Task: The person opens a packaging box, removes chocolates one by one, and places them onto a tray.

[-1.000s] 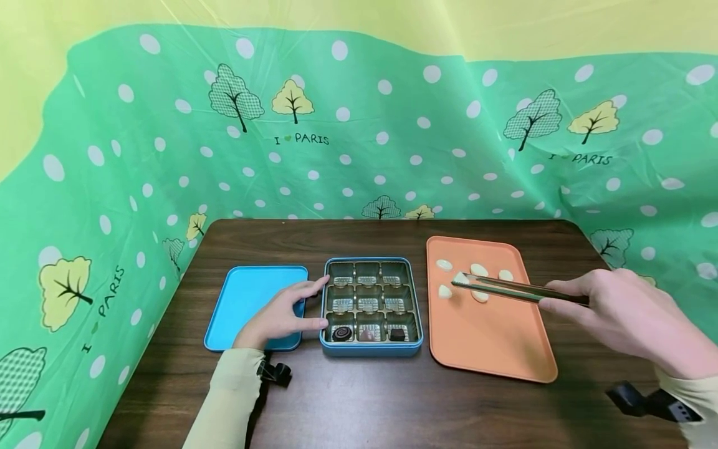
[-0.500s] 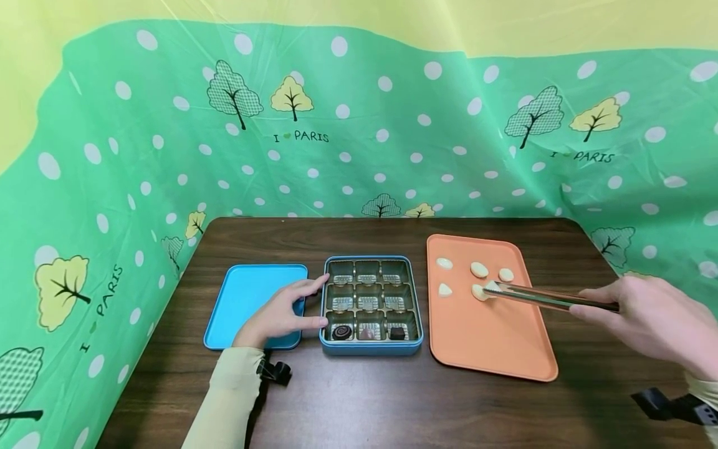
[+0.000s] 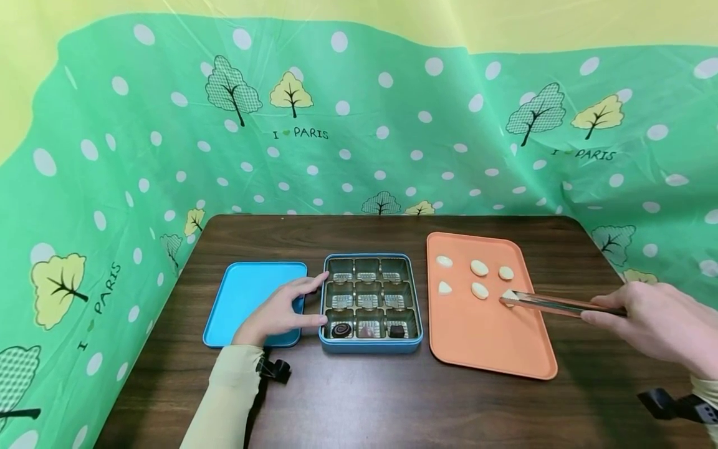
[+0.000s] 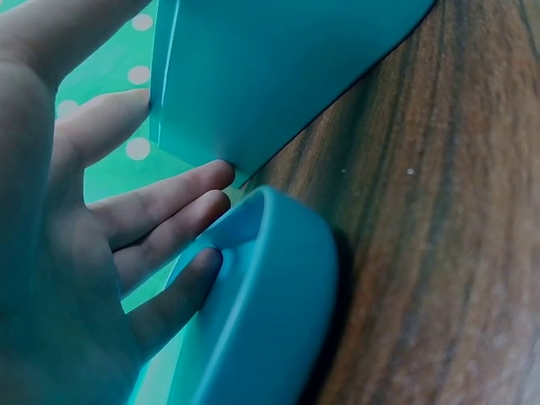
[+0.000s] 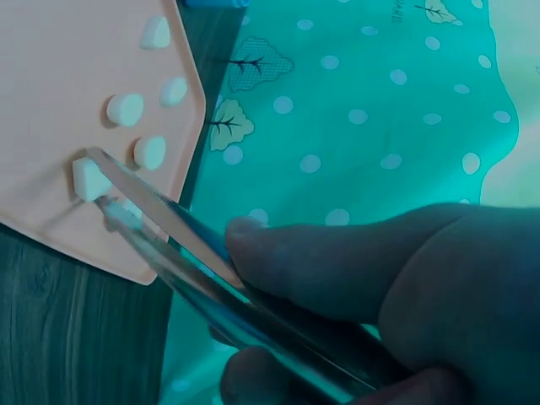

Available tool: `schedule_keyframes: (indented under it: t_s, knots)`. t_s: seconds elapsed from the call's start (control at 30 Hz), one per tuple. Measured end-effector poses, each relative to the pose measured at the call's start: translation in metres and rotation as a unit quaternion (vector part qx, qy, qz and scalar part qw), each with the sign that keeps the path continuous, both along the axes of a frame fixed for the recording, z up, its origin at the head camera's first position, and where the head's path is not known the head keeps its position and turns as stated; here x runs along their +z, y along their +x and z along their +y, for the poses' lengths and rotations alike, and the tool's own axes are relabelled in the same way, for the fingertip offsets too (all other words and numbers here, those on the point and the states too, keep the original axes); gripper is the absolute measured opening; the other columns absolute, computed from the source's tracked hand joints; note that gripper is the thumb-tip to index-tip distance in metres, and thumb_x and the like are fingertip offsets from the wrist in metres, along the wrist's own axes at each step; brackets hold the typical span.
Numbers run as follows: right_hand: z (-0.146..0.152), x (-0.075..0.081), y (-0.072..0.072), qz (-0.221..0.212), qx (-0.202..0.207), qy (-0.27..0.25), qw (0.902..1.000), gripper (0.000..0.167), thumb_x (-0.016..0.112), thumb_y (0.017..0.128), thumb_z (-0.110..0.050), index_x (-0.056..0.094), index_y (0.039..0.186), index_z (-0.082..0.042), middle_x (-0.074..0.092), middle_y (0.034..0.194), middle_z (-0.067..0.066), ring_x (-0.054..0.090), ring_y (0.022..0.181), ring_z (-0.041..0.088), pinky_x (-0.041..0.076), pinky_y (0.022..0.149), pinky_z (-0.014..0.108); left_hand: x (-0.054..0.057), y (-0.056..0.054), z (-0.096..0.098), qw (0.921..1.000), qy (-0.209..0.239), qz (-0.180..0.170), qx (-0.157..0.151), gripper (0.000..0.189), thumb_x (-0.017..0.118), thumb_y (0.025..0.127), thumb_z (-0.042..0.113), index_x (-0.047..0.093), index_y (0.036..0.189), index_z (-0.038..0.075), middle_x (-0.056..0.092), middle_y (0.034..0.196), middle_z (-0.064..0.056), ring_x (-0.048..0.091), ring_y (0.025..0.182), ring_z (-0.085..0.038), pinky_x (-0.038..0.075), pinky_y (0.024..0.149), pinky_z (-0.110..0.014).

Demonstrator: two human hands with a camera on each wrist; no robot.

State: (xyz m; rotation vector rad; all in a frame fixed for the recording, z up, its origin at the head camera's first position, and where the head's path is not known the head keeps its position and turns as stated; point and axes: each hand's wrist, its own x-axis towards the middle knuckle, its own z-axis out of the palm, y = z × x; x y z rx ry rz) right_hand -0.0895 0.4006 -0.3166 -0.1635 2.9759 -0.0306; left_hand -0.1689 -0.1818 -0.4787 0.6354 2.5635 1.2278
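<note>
My right hand (image 3: 656, 318) grips metal tongs (image 3: 566, 304), thumb on one side and fingers on the other. Their tips hold a white, candy-like piece (image 5: 90, 180) at the right part of the orange tray (image 3: 488, 343). Several more white pieces (image 3: 479, 268) lie on the tray's far half. My left hand (image 3: 275, 315) touches the left side of a blue tin (image 3: 370, 348) with spread thumb and index finger. The tin's divided insert holds a dark swirled chocolate (image 3: 341, 330), a brownish piece (image 3: 367, 331) and a dark square chocolate (image 3: 396, 331) in its near row.
A light blue lid (image 3: 235, 299) lies left of the tin, partly under my left hand; its rim (image 4: 291, 304) shows below the fingers in the left wrist view. The dark wooden table (image 3: 359, 399) ends at a green patterned cloth (image 3: 359, 156) hanging behind it.
The tongs with the white piece have moved right across the tray, from the left group of pieces past the middle ones to the right side. My left hand stays at the tin.
</note>
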Motion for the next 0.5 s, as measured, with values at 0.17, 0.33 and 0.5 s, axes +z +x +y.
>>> schedule_keyframes:
  t_s: [0.17, 0.33, 0.5]
  knots:
    - [0.0029, 0.0005, -0.0017, -0.014, -0.010, 0.008, 0.9998, 0.041, 0.075, 0.097, -0.042, 0.083, 0.108, -0.003, 0.068, 0.080, 0.010, 0.043, 0.062, 0.018, 0.034, 0.054, 0.034, 0.0006, -0.0010, -0.0004, 1.0000, -0.002, 0.005, 0.002, 0.089, 0.085, 0.086, 0.052, 0.039, 0.162, 0.041, 0.040, 0.165, -0.017, 0.035, 0.153, -0.041, 0.033, 0.117, -0.068]
    - [0.0032, 0.0019, 0.0034, -0.011, -0.024, 0.003, 0.9997, 0.050, 0.073, 0.098, -0.046, 0.081, 0.110, 0.001, 0.054, 0.065, 0.000, 0.041, 0.057, 0.019, 0.033, 0.053, 0.034, 0.0004, -0.0007, -0.0008, 1.0000, 0.000, 0.007, -0.001, 0.089, 0.085, 0.086, 0.052, 0.040, 0.162, 0.040, 0.041, 0.164, -0.015, 0.036, 0.152, -0.039, 0.034, 0.117, -0.067]
    - [-0.0011, 0.0060, 0.0080, 0.024, -0.040, 0.000, 0.9989, 0.071, 0.073, 0.096, -0.053, 0.070, 0.124, 0.012, 0.051, 0.062, 0.003, 0.042, 0.053, 0.020, 0.035, 0.050, 0.035, -0.0006, -0.0006, -0.0011, 1.0000, 0.002, 0.009, 0.000, 0.089, 0.085, 0.086, 0.052, 0.041, 0.162, 0.040, 0.041, 0.164, -0.014, 0.036, 0.152, -0.039, 0.034, 0.117, -0.066]
